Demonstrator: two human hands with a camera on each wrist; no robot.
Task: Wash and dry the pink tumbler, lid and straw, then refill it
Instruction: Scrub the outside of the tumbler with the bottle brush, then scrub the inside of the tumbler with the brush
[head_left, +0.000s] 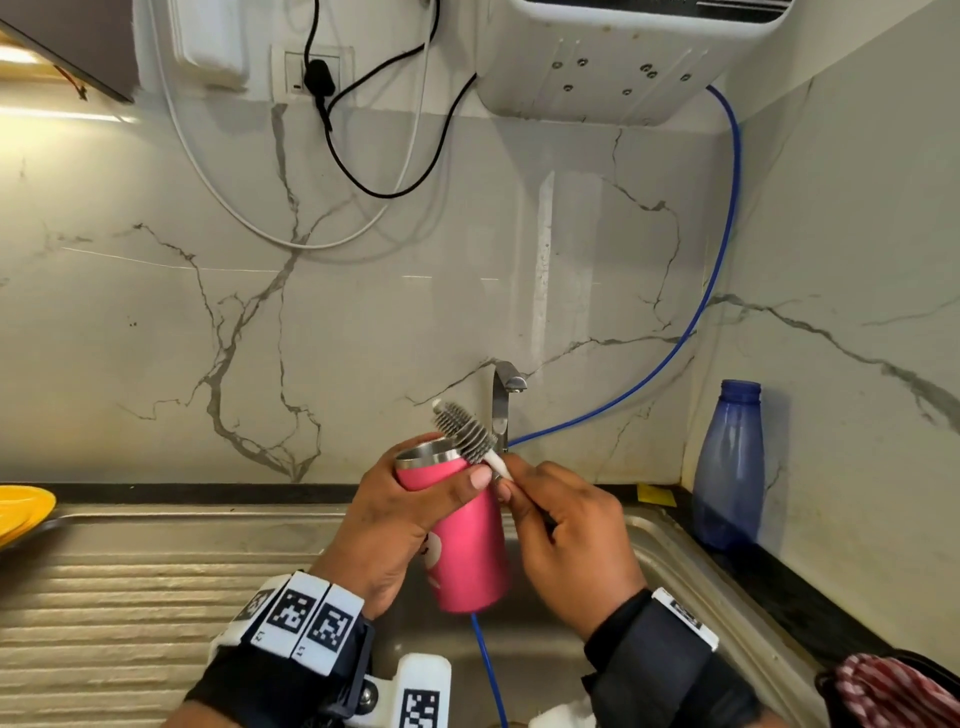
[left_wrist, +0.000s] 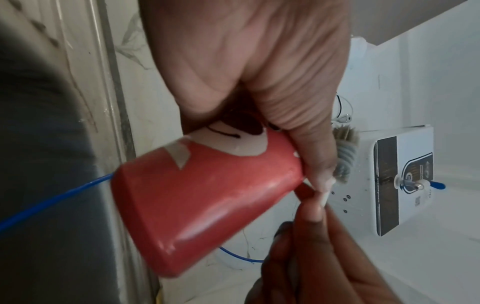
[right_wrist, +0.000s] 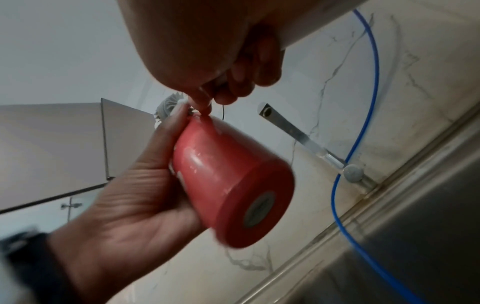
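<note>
Your left hand (head_left: 395, 519) grips the pink tumbler (head_left: 470, 540) over the sink (head_left: 675, 561), fingers and thumb wrapped round its upper body, the steel rim tilted up and away from you; your right hand (head_left: 566, 525) pinches the white handle of the bottle brush (head_left: 465, 428), whose grey bristle head stands clear of the mouth, just above the rim and not inside.

By my reading you are in the scrubbing stage of the wash; the lid is off, and neither lid nor straw can be seen in any view, so I cannot say whether they are cleaned; no water runs from the tap (head_left: 506, 395) behind the tumbler. Rinsing, drying and the refill all look to be ahead of you.

As for writing: the tumbler carries a white cartoon patch with dark lines (left_wrist: 233, 142), no words legible; the base bears a round sticker (right_wrist: 259, 209), too blurred to read; the white wall unit (left_wrist: 400, 185) shows a dark label panel with an emblem, its text too small to make out; your wrist bands (head_left: 306, 618) carry square black-and-white markers with tiny codes I cannot read surely; the blue bottle (head_left: 730, 467) on the table at right shows no label.
</note>
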